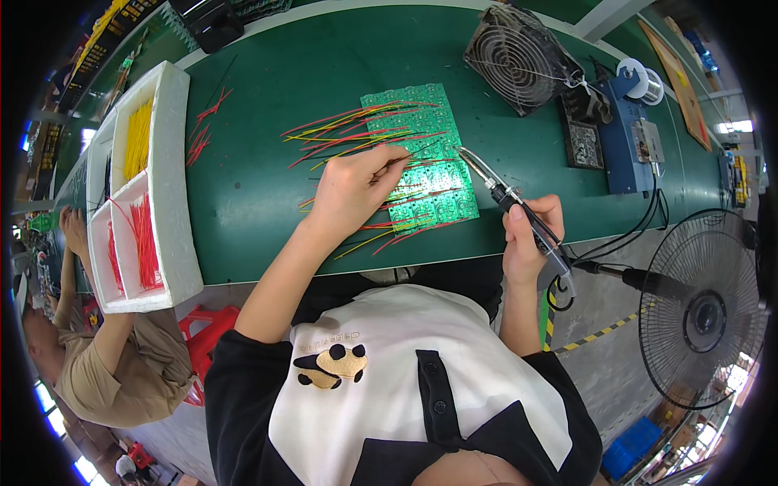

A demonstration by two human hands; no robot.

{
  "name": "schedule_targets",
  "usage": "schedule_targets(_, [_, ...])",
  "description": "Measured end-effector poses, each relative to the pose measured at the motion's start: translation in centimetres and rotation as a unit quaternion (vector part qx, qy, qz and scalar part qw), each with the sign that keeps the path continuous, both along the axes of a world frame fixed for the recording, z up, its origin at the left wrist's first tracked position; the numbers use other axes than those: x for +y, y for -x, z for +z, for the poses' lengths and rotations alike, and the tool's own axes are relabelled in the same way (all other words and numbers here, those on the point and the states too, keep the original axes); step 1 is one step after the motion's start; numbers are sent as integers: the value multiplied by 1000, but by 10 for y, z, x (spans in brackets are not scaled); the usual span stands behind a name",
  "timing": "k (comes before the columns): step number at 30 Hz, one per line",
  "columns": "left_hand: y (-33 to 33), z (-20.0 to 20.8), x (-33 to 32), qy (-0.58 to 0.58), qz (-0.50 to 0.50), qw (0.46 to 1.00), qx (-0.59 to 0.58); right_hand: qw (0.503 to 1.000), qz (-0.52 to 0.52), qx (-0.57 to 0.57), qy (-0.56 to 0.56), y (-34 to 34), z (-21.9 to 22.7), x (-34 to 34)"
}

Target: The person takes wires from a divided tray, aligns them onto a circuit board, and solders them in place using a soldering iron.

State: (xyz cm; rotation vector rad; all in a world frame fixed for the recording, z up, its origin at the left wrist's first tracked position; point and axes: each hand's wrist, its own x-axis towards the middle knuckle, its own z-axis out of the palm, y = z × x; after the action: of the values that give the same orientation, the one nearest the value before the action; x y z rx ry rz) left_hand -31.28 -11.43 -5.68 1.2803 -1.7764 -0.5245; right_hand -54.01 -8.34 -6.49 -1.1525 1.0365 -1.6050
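Right hand (531,235) fingers clamped on soldering iron (519,212); left hand (352,188) fingers pinching wire on green circuit board (421,158).

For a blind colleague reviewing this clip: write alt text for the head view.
Seen from above, a person's left hand presses red and yellow wires onto a green circuit board on a green table, while the right hand holds a soldering iron whose tip points at the board. A white tray of wires sits to the left.
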Motion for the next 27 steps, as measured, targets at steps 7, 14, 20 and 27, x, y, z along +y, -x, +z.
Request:
schedule_targets(7, [1,-2,-1,5,0,1000,0,1000,-9,-21,0,1,2,1])
schedule_targets(14, [1,1,-1,23,-5,1000,-6,998,43,35,-23,1,3,1])
schedule_targets(20, [1,-1,-1,18,-7,1000,-4,998,54,30,-26,3,2,2])
schedule_targets(27, [0,-1,-1,26,-6,1000,-9,998,54,18,-27,4,1,4])
